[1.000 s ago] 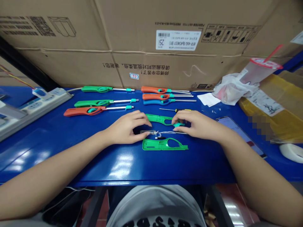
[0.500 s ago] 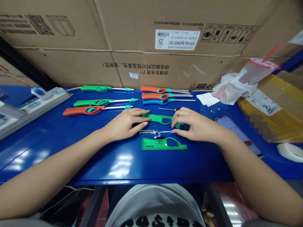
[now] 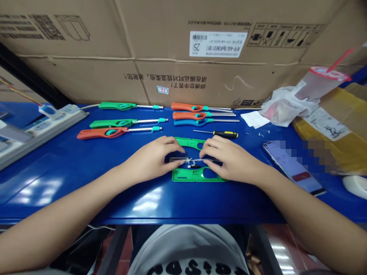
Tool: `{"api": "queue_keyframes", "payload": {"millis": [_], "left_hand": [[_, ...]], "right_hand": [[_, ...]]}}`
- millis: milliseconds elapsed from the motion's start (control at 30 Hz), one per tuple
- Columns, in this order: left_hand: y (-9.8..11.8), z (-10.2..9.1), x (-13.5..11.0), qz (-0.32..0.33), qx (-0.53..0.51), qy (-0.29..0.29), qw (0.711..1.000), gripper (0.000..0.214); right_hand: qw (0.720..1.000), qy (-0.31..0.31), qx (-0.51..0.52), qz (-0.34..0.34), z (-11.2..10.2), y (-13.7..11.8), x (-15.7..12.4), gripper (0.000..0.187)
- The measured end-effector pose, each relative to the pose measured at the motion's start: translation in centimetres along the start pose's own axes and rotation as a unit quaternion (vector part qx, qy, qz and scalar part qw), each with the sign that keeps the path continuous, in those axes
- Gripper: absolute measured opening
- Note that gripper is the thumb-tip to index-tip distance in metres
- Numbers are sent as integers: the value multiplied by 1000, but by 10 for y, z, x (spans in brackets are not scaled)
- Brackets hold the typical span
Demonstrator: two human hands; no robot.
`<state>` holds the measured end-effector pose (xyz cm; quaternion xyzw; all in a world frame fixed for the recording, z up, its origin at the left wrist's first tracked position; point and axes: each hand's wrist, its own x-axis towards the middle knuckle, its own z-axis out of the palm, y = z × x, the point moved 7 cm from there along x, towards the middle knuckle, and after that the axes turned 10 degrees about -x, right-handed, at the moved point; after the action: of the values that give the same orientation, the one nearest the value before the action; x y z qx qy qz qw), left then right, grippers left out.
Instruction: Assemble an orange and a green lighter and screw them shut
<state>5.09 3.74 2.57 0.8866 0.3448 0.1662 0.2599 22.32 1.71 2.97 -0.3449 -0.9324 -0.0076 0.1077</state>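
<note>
My left hand point(image 3: 153, 158) is curled about a small clear fuel tank point(image 3: 174, 159), its thumb along the near side and fingertips at the far side. White wires point(image 3: 195, 160) run rightward from the tank into the fingers of my right hand point(image 3: 229, 156), which hides their far end. Behind the tank lies one green lighter handle half point(image 3: 187, 142), partly covered by both hands. Another green handle half point(image 3: 185, 175), hollow side up, lies nearer to me, its right end under my right hand. A small black part point(image 3: 195, 166) sits between the tank and this half.
Assembled long-nosed lighters point(image 3: 114, 123) lie in two groups at the back. A black-and-yellow screwdriver point(image 3: 226, 134) rests behind my right hand. At right are a phone point(image 3: 292, 168), a tape roll point(image 3: 355, 186) and a bagged drink cup point(image 3: 318, 86). A power strip point(image 3: 43, 128) is at left.
Both hands have come down and inward from the far green half to the tank and wires. The screwdriver handle is now uncovered; the near green half's right end is now covered.
</note>
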Motion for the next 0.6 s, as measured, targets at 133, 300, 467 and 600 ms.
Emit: {"api": "queue_keyframes", "payload": {"millis": [133, 300, 467, 600], "left_hand": [[-14, 6, 3, 4, -39, 1, 999, 18], [-7, 6, -1, 29, -43, 48, 998, 18], [5, 4, -4, 56, -45, 70, 995, 17], [6, 2, -4, 58, -40, 83, 994, 17]], "right_hand": [[999, -10, 31, 15, 6, 11, -2, 9], [999, 7, 50, 15, 5, 13, -1, 8], [995, 56, 73, -25, -2, -1, 0, 6], [997, 48, 60, -14, 1, -10, 1, 10]]}}
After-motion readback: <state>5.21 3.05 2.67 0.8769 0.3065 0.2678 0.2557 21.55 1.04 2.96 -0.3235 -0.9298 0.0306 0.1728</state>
